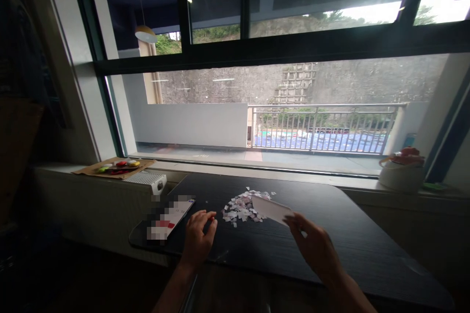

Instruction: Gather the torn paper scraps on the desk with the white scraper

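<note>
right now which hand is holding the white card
The right hand: it pinches the near end of the white card, while the left hand, beside the paper scraps, shows nothing held.

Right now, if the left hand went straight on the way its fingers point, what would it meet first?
Most likely the left hand would meet the paper scraps, though its height above the table is unclear.

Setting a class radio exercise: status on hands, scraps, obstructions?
Right hand grips white card by paper scraps. Left hand curled, apparently empty. Scraps heaped on table. Nothing visibly blocking card.
</note>
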{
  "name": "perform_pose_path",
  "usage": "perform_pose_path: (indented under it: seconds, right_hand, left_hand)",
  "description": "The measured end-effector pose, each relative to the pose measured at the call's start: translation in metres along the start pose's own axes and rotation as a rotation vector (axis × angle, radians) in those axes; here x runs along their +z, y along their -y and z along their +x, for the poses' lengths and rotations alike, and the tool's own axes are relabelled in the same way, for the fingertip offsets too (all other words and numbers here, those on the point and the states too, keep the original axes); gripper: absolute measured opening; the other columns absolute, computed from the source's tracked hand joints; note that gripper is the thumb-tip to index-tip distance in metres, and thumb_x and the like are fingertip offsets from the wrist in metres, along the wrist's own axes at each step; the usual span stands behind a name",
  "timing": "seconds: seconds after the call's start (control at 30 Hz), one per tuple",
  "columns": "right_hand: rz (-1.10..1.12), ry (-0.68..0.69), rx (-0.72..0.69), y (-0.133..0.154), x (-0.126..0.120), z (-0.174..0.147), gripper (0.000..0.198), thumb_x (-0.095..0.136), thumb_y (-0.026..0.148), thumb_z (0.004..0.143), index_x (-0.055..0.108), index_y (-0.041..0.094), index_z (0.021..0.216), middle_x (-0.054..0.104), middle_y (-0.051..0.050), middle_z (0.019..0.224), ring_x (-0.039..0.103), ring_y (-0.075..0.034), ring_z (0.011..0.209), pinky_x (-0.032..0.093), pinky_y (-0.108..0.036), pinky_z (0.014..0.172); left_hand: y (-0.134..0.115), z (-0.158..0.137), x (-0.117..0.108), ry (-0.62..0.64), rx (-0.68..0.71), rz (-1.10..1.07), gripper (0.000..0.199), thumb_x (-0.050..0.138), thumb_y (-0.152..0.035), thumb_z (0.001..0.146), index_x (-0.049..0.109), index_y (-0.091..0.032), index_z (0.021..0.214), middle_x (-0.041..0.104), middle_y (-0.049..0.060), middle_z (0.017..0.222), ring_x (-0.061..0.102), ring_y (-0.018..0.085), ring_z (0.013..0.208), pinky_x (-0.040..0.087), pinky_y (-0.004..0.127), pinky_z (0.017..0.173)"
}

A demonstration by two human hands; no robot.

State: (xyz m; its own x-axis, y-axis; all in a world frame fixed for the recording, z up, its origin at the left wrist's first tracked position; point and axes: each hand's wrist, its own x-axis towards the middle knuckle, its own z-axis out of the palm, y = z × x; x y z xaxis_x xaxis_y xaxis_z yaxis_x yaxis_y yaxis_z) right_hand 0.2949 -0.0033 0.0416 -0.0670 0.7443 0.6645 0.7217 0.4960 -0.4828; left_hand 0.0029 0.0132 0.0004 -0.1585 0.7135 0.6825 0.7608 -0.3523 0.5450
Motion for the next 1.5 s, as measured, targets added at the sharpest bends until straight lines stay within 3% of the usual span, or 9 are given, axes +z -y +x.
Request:
perform_pose_path:
  seconds: [0.13,0.3,0.47,0.63,0.83,1.13,1.37,1.5]
  right_hand:
    - [0.039,0.11,0.091,-0.019,0.007,0.017,0.023,0.046,0.033,0.086,0.065,0.024,0.094,0.075,-0.005,0.089,0.07,-0.023,0.075,0.053,-0.031,0.066]
    - [0.24,0.229,0.188,-0.033,0.001,0.003,0.022,0.051,0.037,0.083,0.065,0.021,0.088,0.074,-0.007,0.086,0.07,-0.022,0.077,0.054,-0.031,0.068]
    - [0.324,0.144,0.237,-0.04,-0.007,0.002,0.023,0.054,0.04,0.08,0.065,0.02,0.084,0.074,-0.007,0.086,0.069,-0.024,0.08,0.055,-0.033,0.07]
    - [0.249,0.13,0.238,-0.04,-0.002,0.007,0.023,0.053,0.041,0.08,0.063,0.021,0.081,0.073,-0.006,0.082,0.069,-0.023,0.074,0.053,-0.031,0.064]
    - [0.117,0.13,0.278,-0.045,-0.024,-0.005,0.022,0.051,0.042,0.079,0.059,0.022,0.075,0.07,-0.003,0.072,0.066,-0.02,0.066,0.049,-0.028,0.059]
    - [0.165,0.177,0.235,-0.024,-0.005,0.009,0.016,0.049,0.033,0.08,0.058,0.021,0.077,0.069,-0.002,0.073,0.064,-0.017,0.065,0.047,-0.025,0.057]
    - [0.049,0.174,0.249,-0.015,-0.031,0.007,0.013,0.049,0.031,0.079,0.056,0.023,0.072,0.065,0.001,0.066,0.059,-0.016,0.059,0.043,-0.025,0.052]
    - [0.101,0.191,0.208,-0.005,-0.019,0.018,0.016,0.047,0.03,0.08,0.059,0.021,0.077,0.068,-0.002,0.071,0.061,-0.017,0.062,0.043,-0.026,0.054]
  left_hand:
    - [0.003,0.001,0.0,-0.004,0.002,-0.006,0.031,0.048,-0.041,0.078,0.068,-0.021,0.089,0.07,0.007,0.089,0.058,0.028,0.099,0.045,0.048,0.089]
    - [0.003,0.001,-0.002,0.018,-0.015,0.0,0.033,0.048,-0.044,0.077,0.068,-0.021,0.09,0.07,0.007,0.091,0.058,0.027,0.101,0.045,0.047,0.091]
    - [0.003,0.001,-0.003,0.036,-0.023,0.007,0.034,0.048,-0.043,0.077,0.068,-0.021,0.091,0.07,0.007,0.093,0.057,0.028,0.102,0.045,0.047,0.091]
    - [0.006,0.001,-0.003,0.032,-0.012,0.01,0.032,0.048,-0.044,0.077,0.068,-0.022,0.089,0.07,0.007,0.095,0.058,0.027,0.101,0.045,0.046,0.091]
    - [0.006,0.001,-0.004,0.026,-0.001,0.022,0.034,0.047,-0.046,0.077,0.068,-0.022,0.089,0.07,0.007,0.095,0.058,0.027,0.101,0.045,0.046,0.091]
    - [0.01,0.002,-0.004,0.026,-0.003,0.027,0.035,0.048,-0.048,0.076,0.069,-0.023,0.088,0.07,0.006,0.095,0.059,0.027,0.1,0.047,0.045,0.09]
    - [0.007,0.002,-0.006,0.038,0.018,0.033,0.036,0.047,-0.047,0.077,0.069,-0.022,0.091,0.07,0.007,0.095,0.059,0.027,0.1,0.047,0.045,0.09]
    - [0.008,0.003,-0.005,0.042,-0.008,0.028,0.037,0.047,-0.049,0.076,0.069,-0.022,0.088,0.07,0.007,0.095,0.058,0.029,0.101,0.047,0.048,0.089]
